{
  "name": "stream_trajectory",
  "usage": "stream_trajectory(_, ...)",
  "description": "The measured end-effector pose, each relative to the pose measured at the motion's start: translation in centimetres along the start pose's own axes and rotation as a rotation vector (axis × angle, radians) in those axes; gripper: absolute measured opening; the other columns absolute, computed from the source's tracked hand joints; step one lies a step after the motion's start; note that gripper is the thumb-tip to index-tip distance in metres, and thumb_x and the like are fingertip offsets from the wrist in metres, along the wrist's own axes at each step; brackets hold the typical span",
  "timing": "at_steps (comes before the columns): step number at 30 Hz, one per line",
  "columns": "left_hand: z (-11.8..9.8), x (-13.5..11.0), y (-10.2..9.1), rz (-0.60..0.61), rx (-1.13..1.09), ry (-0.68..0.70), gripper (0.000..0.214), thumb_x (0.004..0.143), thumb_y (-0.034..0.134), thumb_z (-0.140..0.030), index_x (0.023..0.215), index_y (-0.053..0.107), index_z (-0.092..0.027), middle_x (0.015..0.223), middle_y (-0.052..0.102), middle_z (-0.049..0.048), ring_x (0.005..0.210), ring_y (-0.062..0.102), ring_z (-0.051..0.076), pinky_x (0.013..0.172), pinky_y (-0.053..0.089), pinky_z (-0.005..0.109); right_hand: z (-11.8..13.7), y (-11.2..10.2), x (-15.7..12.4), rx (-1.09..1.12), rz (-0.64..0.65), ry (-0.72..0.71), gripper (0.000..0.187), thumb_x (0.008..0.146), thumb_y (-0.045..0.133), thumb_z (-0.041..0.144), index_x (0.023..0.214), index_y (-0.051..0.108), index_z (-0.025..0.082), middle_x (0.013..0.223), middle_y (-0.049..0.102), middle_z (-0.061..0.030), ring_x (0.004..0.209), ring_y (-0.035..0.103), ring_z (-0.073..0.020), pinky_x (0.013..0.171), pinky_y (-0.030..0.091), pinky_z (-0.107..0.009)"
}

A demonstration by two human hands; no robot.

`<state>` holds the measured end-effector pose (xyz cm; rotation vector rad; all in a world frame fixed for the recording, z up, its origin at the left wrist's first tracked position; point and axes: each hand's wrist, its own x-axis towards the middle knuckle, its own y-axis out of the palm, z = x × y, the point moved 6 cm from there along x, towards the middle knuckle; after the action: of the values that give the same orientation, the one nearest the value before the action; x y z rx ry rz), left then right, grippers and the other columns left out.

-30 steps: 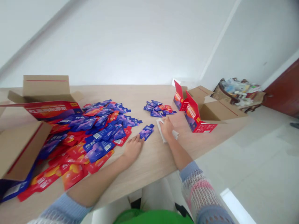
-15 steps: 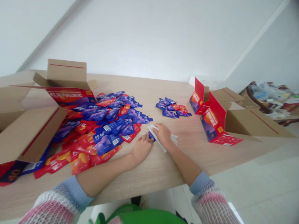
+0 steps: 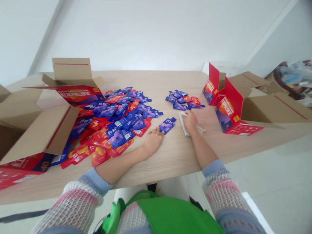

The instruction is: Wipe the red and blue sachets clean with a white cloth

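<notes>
A single blue pouch [image 3: 167, 125] with a narrow spout end lies flat on the table, away from the piles. At its lower left corner, my left hand [image 3: 154, 140] pinches the edge with curled fingers. To the right, my right hand [image 3: 190, 123] is closed on a folded white cloth [image 3: 184, 130], which rests against the tabletop. Left of my hands spreads a big heap of blue and red pouches [image 3: 122, 112]. A smaller group of the same pouches [image 3: 181, 100] sits just beyond my right hand.
Two open red cartons stand on the left, one at the back [image 3: 80, 94] and one nearer [image 3: 26, 162]. Two more open cartons, a rear one [image 3: 211, 89] and a front one [image 3: 229, 113], are on the right. Past the table [image 3: 170, 165], a container of plastic bags [image 3: 296, 76] stands far right.
My right hand has moved right with the white cloth, off the blue pouch, which now shows in full. My left hand stays at the pouch's corner. The camera view has shifted.
</notes>
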<state>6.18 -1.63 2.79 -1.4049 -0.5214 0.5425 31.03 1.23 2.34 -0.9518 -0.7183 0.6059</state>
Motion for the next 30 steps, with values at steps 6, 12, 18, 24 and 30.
stream_trajectory(6, 0.2, 0.0, -0.2, -0.01, -0.019, -0.017, 0.039, 0.092, 0.038, -0.012, 0.127, 0.054, -0.019, 0.139, 0.045, 0.0185, 0.115, 0.053, 0.027, 0.086, 0.048, 0.04, -0.1, -2.8, -0.2, 0.204, -0.085, -0.033, 0.03, 0.088, 0.051, 0.037, 0.106, 0.065, 0.017, 0.105, 0.065, -0.0085, 0.094, 0.057, -0.0203, 0.083, 0.04, -0.028)
stream_trajectory(12, 0.5, -0.1, 0.0, -0.078, -0.073, -0.031, 0.038, 0.092, 0.041, -0.014, 0.126, 0.056, -0.021, 0.137, 0.048, 0.0172, 0.116, 0.052, 0.027, 0.086, 0.048, 0.04, 7.3, -3.2, -5.1, 0.411, -0.066, -0.438, 0.038, 0.095, 0.038, 0.038, 0.113, 0.065, 0.018, 0.108, 0.063, -0.0096, 0.103, 0.055, -0.0202, 0.088, 0.04, -0.028)
stream_trajectory(18, 0.4, 0.0, 0.1, -0.039, -0.057, -0.021, 0.028, 0.088, 0.045, -0.009, 0.106, 0.067, -0.007, 0.105, 0.066, 0.0187, 0.104, 0.058, 0.027, 0.084, 0.048, 0.038, 12.0, 0.7, -10.9, 0.287, 0.175, -0.745, 0.038, 0.092, 0.045, 0.037, 0.123, 0.052, 0.017, 0.113, 0.058, -0.0113, 0.106, 0.05, -0.0228, 0.092, 0.039, -0.034)
stream_trajectory(24, 0.0, 0.4, 0.1, -0.077, -0.018, -0.036, 0.038, 0.086, 0.044, -0.004, 0.12, 0.058, -0.01, 0.12, 0.06, 0.0195, 0.111, 0.057, 0.026, 0.082, 0.05, 0.037, 9.9, 1.7, -7.6, 0.091, 0.078, -0.542, 0.031, 0.092, 0.042, 0.035, 0.113, 0.055, 0.015, 0.11, 0.057, -0.013, 0.103, 0.049, -0.0253, 0.09, 0.037, -0.036)
stream_trajectory(30, -0.1, 0.4, 1.2, -0.118, -0.047, -0.043, 0.037, 0.087, 0.042, -0.005, 0.119, 0.059, -0.011, 0.131, 0.052, 0.0223, 0.118, 0.053, 0.029, 0.085, 0.049, 0.041, 7.6, 1.6, -4.3, -0.08, 0.047, -0.327, 0.03, 0.093, 0.041, 0.032, 0.116, 0.056, 0.02, 0.11, 0.061, -0.0112, 0.103, 0.052, -0.0254, 0.085, 0.038, -0.031)
